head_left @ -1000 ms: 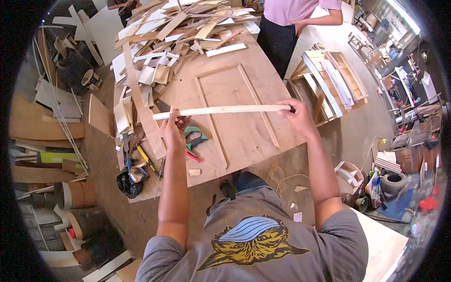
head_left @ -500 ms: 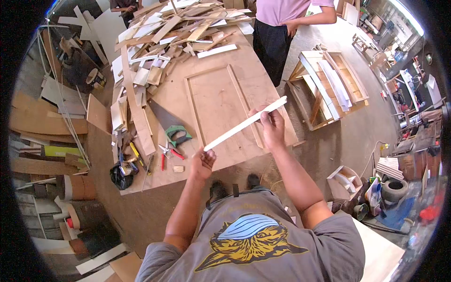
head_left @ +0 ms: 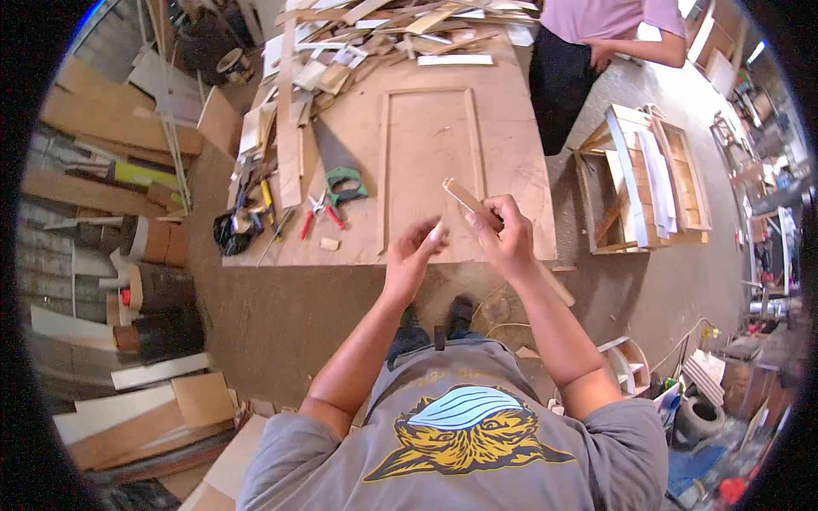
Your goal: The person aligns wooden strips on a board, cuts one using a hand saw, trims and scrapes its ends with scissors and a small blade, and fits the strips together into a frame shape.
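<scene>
My right hand (head_left: 509,240) grips a narrow wooden strip (head_left: 464,198) between thumb and fingers. One end of the strip points at the table, and the other passes back under my wrist. Beside it, my left hand (head_left: 412,255) is off the strip, with its thumb apart from loosely bent fingers; these are slightly blurred. Both hands are above the front edge of the wooden table (head_left: 358,234). Thin strips form a rectangular frame outline (head_left: 386,153) on the tabletop. To its left lie a green-handled handsaw (head_left: 345,185), red-handled cutters (head_left: 324,211) and a small wood block (head_left: 330,244).
Wood offcuts (head_left: 375,38) are heaped across the table's far side. A black bag (head_left: 232,236) is at the left front corner. Beyond the table stands a person (head_left: 567,77). A wooden frame structure (head_left: 643,179) is on the floor at right. Boards (head_left: 128,417) lie at left.
My left hand has let go of the strip's end. The strip has swung round in my right hand and now points toward me at its near end. My view has shifted left.
</scene>
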{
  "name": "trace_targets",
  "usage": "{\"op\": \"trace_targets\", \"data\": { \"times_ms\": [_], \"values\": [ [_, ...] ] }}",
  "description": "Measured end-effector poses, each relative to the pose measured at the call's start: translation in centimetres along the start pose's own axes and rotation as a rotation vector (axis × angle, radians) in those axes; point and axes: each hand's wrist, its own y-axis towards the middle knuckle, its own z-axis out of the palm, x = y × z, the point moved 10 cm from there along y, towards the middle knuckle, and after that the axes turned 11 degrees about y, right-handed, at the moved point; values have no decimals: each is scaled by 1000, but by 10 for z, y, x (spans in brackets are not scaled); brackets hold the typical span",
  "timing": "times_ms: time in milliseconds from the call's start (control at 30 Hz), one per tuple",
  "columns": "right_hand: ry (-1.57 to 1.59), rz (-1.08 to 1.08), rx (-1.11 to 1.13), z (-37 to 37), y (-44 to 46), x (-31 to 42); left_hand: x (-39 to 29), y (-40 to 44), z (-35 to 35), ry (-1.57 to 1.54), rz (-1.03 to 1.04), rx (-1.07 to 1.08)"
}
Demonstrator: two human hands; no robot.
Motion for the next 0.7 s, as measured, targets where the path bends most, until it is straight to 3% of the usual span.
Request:
{"op": "trace_targets", "data": {
  "times_ms": [67,167,300,400,500,700],
  "values": [
    [-137,-97,60,12,-7,15,-30,0,-3,-49,92,-30],
    [-260,-204,113,28,-21,32,-22,3,-18,-61,148,22],
    [-321,-339,191,54,-40,46,0,-11,-53,-166,168,-91],
    [-368,-248,273,65,-69,9,63,-24,-107,-236,-47,-312],
    [-446,-193,300,52,-114,-58,120,-45,-147,-294,-128,-393],
    [-588,90,457,24,-183,-156,215,-64,-175,-340,-344,-371]
  ]
}}
